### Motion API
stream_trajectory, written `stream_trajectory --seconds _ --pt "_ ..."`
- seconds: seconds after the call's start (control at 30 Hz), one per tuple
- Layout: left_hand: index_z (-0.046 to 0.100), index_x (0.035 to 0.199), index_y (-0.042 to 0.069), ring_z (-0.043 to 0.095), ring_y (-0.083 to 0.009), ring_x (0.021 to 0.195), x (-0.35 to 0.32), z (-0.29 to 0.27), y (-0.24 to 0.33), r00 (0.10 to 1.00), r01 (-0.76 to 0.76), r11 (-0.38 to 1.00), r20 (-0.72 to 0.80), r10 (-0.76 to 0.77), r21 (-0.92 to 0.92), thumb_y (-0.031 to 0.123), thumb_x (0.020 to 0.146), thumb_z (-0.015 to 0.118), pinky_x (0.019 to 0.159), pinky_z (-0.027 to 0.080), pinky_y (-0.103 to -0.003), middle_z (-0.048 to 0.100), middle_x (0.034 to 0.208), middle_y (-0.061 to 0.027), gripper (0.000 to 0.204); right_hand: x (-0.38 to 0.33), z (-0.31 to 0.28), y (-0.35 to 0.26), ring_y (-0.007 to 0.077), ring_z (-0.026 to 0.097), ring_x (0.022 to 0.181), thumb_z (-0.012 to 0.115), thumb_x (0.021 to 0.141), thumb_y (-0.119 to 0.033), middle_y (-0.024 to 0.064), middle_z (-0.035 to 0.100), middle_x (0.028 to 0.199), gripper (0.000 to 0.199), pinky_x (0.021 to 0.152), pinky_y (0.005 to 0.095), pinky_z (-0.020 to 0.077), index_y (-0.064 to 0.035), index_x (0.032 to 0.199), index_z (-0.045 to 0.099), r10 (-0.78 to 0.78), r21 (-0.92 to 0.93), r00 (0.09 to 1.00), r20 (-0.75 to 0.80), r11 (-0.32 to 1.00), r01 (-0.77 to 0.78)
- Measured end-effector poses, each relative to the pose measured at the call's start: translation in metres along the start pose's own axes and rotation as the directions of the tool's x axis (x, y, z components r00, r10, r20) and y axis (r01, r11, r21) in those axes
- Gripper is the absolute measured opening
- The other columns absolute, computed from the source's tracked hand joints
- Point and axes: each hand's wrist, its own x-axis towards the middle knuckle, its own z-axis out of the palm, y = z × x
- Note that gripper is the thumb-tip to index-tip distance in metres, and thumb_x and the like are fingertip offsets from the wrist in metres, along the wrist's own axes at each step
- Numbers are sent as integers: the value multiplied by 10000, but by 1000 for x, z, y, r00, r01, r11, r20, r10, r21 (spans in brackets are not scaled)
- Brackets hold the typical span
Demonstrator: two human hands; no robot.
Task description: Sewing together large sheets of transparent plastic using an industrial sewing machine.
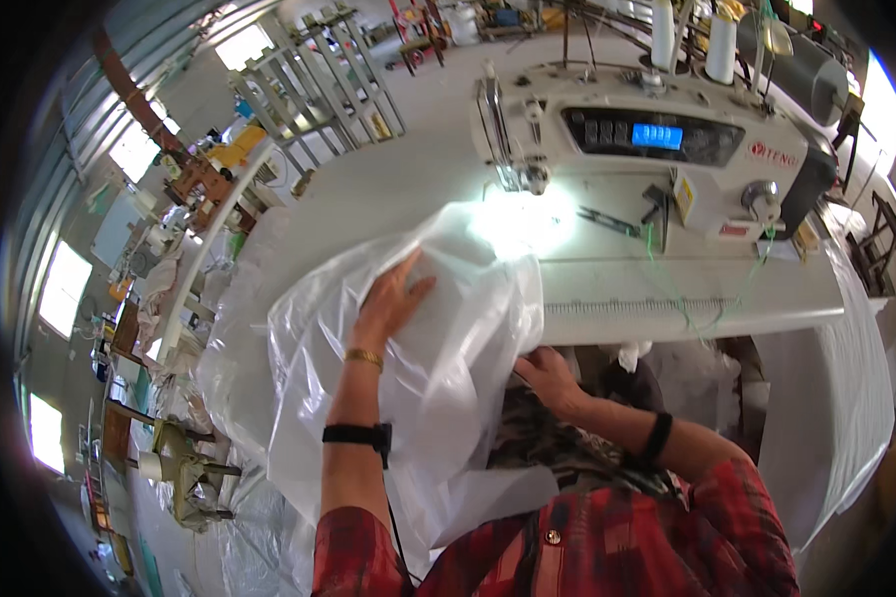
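A translucent white plastic sheet (448, 328) lies over the sewing table and drapes off its front edge toward my lap. Its far edge reaches under the lit needle area of a white sewing machine (528, 119). My left hand (393, 297) lies flat on the sheet, with fingers stretched toward the machine. Below the table's front edge, my right hand (553, 382) is closed on the sheet's right-hand border; its fingertips are partly hidden by the plastic. Glare from the lamp hides the needle and presser foot.
Small dark thread snips (609, 221) lie on the machine bed. Green thread (687, 308) hangs over the table edge (607, 323), which carries a ruler scale. White thread cones (722, 48) stand behind the machine. A grey metal rack (319, 95) stands beyond the table.
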Motion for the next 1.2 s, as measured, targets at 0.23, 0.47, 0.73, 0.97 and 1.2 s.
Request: stream_trajectory --seconds 0.23,0.47,0.73,0.97,1.2 --pt "460 1392 23 513 -369 1244 10 -7 -15 998 -56 998 34 56 -12 502 929 556 1059 397 -410 542 1335 -237 673 3 32 20 201 640 831 610 902 -302 129 676 917 384 773 351 497 41 1074 626 15 -51 989 146 999 -8" --pt "462 1391 24 513 -360 1246 11 0 -23 993 -114 994 7 114 5 482 940 552 1064 395 -396 544 1347 -211 649 -35 45 19 159 621 901 555 911 -147 117 671 969 304 834 304 494 20 1159 611 30 49 889 458 997 -59" --pt "468 1391 34 495 -342 1273 11 -2 -23 996 -91 996 4 91 7 484 939 554 1091 374 -388 525 1380 -185 643 -18 51 12 156 619 920 621 863 -74 83 662 1042 394 826 298 504 0 1238 531 15 207 956 294 975 -79" --pt "479 1390 61 502 -327 1267 15 -2 -15 999 -46 996 14 48 -72 489 927 569 1086 376 -390 532 1377 -171 637 -12 31 54 83 585 757 681 860 -142 31 679 866 240 682 271 485 14 1043 680 35 106 901 432 990 -90" --pt "593 1269 42 601 -336 1128 -15 -5 -26 974 -185 983 -135 183 -2 329 880 694 978 469 -389 648 1211 -157 494 -86 -61 -141 65 569 767 652 930 -177 -12 680 887 220 673 277 463 13 1032 693 -276 201 850 448 958 205"
